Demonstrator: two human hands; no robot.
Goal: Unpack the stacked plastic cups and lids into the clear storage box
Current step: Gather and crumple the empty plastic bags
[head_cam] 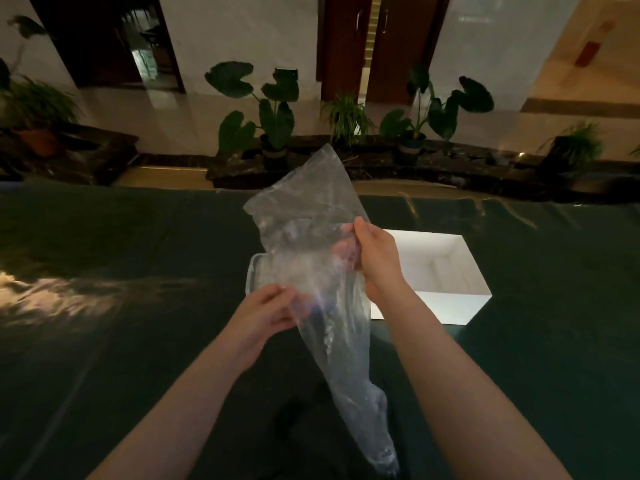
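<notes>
A long clear plastic bag (311, 216) is held up over the dark green table (104, 237), its open mouth pointing away and its narrow tail (374, 424) hanging toward me. My left hand (268, 308) grips the bag's lower left side. My right hand (372, 258) pinches the bag's right side higher up. A clear storage box (252, 271) sits behind the bag, only its left rim showing. What is inside the bag is too blurred to tell.
A white open box (446, 271) stands on the table just right of my hands. Potted plants (273, 112) line a dark ledge beyond the table's far edge. Doors and white walls lie behind them.
</notes>
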